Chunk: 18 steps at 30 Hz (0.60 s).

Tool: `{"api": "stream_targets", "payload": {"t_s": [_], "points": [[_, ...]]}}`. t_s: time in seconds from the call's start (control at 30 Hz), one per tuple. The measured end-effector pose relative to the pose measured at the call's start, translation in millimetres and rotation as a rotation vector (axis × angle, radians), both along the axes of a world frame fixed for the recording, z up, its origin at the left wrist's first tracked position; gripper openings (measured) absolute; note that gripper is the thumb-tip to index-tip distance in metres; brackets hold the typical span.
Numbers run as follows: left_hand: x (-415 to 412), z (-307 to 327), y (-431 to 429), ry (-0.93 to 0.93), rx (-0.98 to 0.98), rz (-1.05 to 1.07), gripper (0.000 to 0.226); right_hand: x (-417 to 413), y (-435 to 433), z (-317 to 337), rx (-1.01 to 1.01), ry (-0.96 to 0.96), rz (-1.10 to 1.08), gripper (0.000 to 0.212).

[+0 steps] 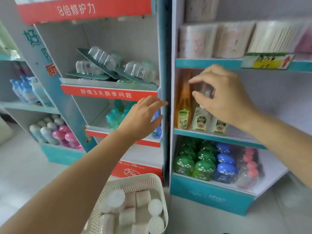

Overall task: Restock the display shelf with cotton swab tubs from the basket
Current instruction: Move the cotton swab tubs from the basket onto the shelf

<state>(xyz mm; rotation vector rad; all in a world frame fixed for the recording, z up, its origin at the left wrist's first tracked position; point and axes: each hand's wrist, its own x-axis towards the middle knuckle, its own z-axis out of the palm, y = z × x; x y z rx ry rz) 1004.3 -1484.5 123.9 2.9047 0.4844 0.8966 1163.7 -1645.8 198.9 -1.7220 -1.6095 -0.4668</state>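
At the far left of the head view, lotion bottles (50,132) stood packed on a low shelf, well apart from the work. Next came the red-trimmed stand (109,94), its tilted trays leaning blister packs (108,65) toward a shopper. In front of it the left hand (143,117) hung with fingers (157,103) loosely spread and nothing in them, close to the dark edge post (164,81) between the two stands; whether it touched the post could not be told. It looked placed there to steady the reach.

Below, the white slatted basket (162,191) sat near the foot of the stands and held many cotton swab tubs (116,198), some on their sides, some showing ribbed lids, so most of the restocking seemed undone.

Right of the post, on the teal display shelf (211,134), the right hand (226,97) was raised over an orange bottle (183,105) and small labelled bottles (201,119). Its fingers (199,95) were narrowed around something small and clear (205,89), too blurred to name; it could have been a tub headed for the empty stretch of that shelf. On the level above, tall swab tubs (197,41) already stood in a row behind a yellow price tag (266,61), which suggested where the stock belonged.
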Motion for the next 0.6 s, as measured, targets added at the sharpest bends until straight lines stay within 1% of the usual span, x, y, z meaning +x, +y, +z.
{"api": "stream_targets", "payload": {"t_s": [0.07, 0.13, 0.27, 0.47, 0.6], "points": [[-43.3, -44.0, 12.8, 0.107, -0.142, 0.115, 0.04, -23.4, 15.9, -49.2, -0.203, 0.099, 0.106, 0.027], [-85.0, -86.7, 21.3, 0.209, -0.28, 0.231, 0.04, -44.7, 33.1, -102.4, -0.446, 0.176, 0.16, 0.032], [-148.2, -158.4, 29.4, 0.31, -0.496, 0.395, 0.041, -79.6, 69.2, -205.1, -0.852, 0.267, 0.214, 0.047], [-213.3, -268.6, 26.5, 0.422, -0.747, 0.575, 0.05, -122.3, 97.9, -342.8, -1.236, 0.417, 0.159, 0.064], [-235.8, -324.5, 24.6, 0.454, -0.823, 0.621, 0.056, -142.1, 103.8, -414.9, -1.42, 0.473, 0.1, 0.073]]}}
